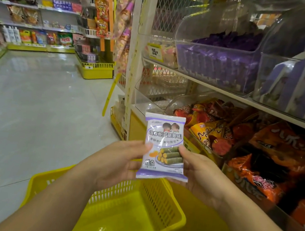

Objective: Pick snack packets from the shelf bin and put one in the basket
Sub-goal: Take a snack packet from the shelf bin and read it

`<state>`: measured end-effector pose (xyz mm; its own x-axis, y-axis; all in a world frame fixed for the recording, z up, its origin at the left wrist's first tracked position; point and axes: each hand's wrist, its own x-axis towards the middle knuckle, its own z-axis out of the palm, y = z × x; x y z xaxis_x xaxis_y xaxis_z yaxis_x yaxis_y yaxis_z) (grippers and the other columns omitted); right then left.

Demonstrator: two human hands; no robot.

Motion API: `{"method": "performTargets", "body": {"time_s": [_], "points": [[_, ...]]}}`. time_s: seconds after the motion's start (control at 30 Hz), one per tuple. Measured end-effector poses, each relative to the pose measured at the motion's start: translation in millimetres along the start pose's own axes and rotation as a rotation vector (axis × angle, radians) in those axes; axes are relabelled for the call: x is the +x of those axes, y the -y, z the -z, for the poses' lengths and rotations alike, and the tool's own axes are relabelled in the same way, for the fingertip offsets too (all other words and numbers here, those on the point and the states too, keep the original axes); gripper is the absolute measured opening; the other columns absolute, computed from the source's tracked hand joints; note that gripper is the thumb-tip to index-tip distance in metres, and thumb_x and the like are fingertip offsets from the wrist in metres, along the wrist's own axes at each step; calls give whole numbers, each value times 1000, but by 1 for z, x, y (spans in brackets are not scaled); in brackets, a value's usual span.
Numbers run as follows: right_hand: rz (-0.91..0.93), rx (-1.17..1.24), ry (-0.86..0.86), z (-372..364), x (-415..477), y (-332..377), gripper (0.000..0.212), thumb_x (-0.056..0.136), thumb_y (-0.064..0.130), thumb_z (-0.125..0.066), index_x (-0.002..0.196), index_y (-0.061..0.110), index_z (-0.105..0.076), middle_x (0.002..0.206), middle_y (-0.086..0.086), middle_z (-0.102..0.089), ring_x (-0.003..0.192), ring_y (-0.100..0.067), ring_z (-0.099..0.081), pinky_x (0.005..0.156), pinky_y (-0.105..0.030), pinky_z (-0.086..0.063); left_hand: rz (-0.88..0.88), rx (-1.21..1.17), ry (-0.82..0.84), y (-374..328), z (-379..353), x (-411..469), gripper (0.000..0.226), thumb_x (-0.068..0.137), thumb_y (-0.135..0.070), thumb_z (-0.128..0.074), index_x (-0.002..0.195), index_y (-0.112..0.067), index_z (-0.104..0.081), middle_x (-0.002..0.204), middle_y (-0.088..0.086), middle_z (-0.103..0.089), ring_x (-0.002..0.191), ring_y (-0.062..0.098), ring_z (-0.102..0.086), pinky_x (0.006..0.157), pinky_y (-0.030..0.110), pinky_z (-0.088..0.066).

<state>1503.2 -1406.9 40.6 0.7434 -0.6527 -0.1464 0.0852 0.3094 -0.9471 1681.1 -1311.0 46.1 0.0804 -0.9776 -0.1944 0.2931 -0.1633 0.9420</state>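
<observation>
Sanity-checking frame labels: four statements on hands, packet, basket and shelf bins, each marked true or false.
1. The left hand and right hand both hold the snack packet by its sides. True.
2. The packet lies in the yellow basket. False: it is held above the basket.
3. The clear bin at upper right holds purple packets. True.
4. Below that bin lie only green packets. False: orange and red packets lie there.
</observation>
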Motion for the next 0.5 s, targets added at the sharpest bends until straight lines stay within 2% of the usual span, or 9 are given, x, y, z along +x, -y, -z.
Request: {"method": "performTargets", "body": {"time_s": [0.17, 0.37, 0.43, 0.5], "points": [[18, 10, -41, -1, 0, 1, 35, 96, 32, -45, 100, 10, -72, 101, -14, -74, 81, -17, -72, 66, -27, -59, 60, 26, 0, 4, 4, 1, 44, 76, -24, -66, 117, -8, -63, 108, 12, -74, 93, 22, -73, 68, 30, -60], [34, 66, 15, -1, -3, 3, 37, 99, 28, -41, 109, 5, -68, 107, -16, -72, 89, -20, -72, 66, -27, -58, 42, 85, -11, 5, 6, 1, 43, 79, -26, -65, 119, -11, -62, 107, 10, -75, 95, 22, -73, 69, 30, -61], [96, -45, -53, -2, -1, 0, 36, 98, 28, -44, 111, 3, -66, 107, -15, -72, 95, -23, -70, 77, -34, -59, -31, 231, -89, 7, 1, 2, 41, 90, -23, -63, 130, -20, -56, 111, 3, -74, 95, 16, -73, 69, 26, -60], [192, -248, -173, -5, 0, -3, 33, 98, 27, -47, 111, 2, -64, 106, -15, -72, 98, -24, -70, 85, -39, -56, -203, 371, -164, 9, -8, 2, 48, 96, -19, -58, 135, -44, -47, 117, -13, -70, 97, 5, -70, 65, 16, -55]]}}
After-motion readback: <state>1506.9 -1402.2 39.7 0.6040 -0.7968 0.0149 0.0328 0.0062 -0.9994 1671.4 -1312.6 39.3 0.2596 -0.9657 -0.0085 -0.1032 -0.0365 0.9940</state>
